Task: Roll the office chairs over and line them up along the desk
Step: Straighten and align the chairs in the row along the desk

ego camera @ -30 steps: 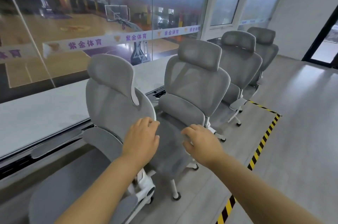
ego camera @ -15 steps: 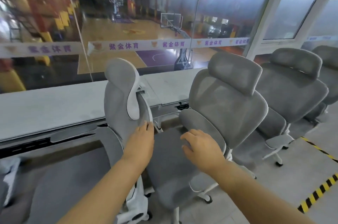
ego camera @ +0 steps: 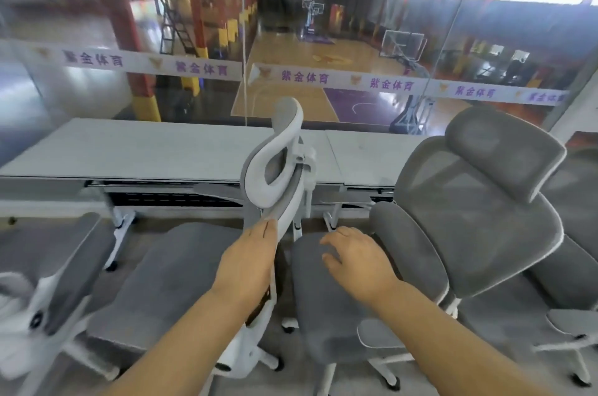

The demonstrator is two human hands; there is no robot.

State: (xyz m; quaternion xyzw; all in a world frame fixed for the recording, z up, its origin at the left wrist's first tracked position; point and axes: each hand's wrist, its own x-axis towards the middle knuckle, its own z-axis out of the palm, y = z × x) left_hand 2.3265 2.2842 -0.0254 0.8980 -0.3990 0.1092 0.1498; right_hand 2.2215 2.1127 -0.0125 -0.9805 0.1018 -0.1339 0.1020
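A grey mesh office chair point(ego camera: 275, 175) with a white frame stands in front of me, its backrest seen edge-on and its seat point(ego camera: 181, 272) pointing left. My left hand point(ego camera: 249, 259) presses on the rear edge of that backrest, fingers wrapped on it. To the right, a second grey chair point(ego camera: 479, 217) faces left, and my right hand point(ego camera: 356, 259) lies on its seat point(ego camera: 323, 314) with fingers apart. The long white desk point(ego camera: 161, 153) runs along the glass wall just beyond both chairs.
Another grey chair point(ego camera: 48, 282) stands blurred at the left edge. A further chair point(ego camera: 576, 266) sits behind the second one at the far right. The glass wall point(ego camera: 323, 39) behind the desk overlooks a basketball court. Desk legs point(ego camera: 119, 227) stand near the chair seats.
My view has swung left along the desk. The chair under my left hand has turned, so its backrest is now edge-on. My right hand has stayed on the neighbouring seat.
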